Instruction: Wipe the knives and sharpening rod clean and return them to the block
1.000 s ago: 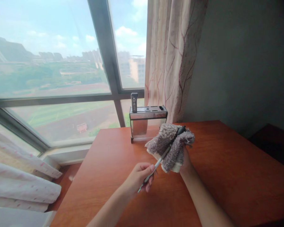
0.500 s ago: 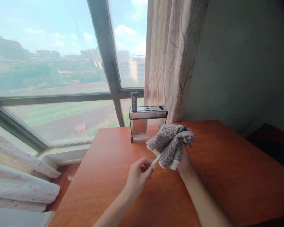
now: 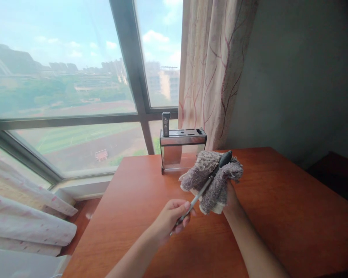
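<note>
One knife (image 3: pixel 204 188), one cloth (image 3: pixel 213 178), perhaps one rack-held handle (image 3: pixel 165 124).

— Where is there open room on the table (image 3: pixel 278 216)?

— To the right and near the front edge, bare wood on both sides of the arms.

— And what blocks the way?

— The knife block (image 3: pixel 182 148) stands at the far edge, with the curtain (image 3: pixel 214 73) just behind it and the wall (image 3: pixel 301 77) closing off the back right.

Knife rack (image 3: pixel 182 148) at table (image 3: pixel 278 216) back edge, behind cloth (image 3: pixel 211 181).
</note>
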Available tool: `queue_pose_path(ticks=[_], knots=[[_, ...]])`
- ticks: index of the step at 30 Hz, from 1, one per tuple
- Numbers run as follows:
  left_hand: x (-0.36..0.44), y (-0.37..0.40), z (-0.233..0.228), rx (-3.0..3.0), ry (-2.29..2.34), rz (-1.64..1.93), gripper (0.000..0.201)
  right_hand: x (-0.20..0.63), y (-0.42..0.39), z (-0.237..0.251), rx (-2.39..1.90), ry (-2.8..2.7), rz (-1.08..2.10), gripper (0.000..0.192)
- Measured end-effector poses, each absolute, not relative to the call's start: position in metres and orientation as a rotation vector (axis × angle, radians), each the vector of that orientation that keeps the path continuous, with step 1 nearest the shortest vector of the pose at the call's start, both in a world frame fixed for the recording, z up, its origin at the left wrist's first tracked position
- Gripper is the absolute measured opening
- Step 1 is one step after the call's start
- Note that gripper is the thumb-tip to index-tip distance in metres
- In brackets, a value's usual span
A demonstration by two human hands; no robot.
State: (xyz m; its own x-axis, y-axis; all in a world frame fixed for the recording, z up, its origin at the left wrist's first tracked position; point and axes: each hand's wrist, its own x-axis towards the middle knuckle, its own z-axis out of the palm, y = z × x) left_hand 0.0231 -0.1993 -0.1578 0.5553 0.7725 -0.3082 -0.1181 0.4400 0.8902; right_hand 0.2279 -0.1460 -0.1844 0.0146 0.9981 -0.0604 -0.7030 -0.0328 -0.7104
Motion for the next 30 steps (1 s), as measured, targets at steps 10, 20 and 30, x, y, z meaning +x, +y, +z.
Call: queue_pose_path(ticks=[10, 20, 30], knots=[[0.030, -0.198, -0.160, 0.975, 0.800, 0.703, 0.040, 0.227, -0.142, -0.191, -0.670, -0.466, 1.491, 0.031], [0.027, -0.194, -0.167, 1.301, 1.145, 1.008, 0.034, 0.221, -0.138, -0.192, -0.682, -0.439, 1.276, 0.022], [0.026, -0.194, -0.164, 1.177, 1.056, 0.952, 0.038, 0.226, -0.137, -0.199, -0.657, -0.470, 1.301, 0.022]])
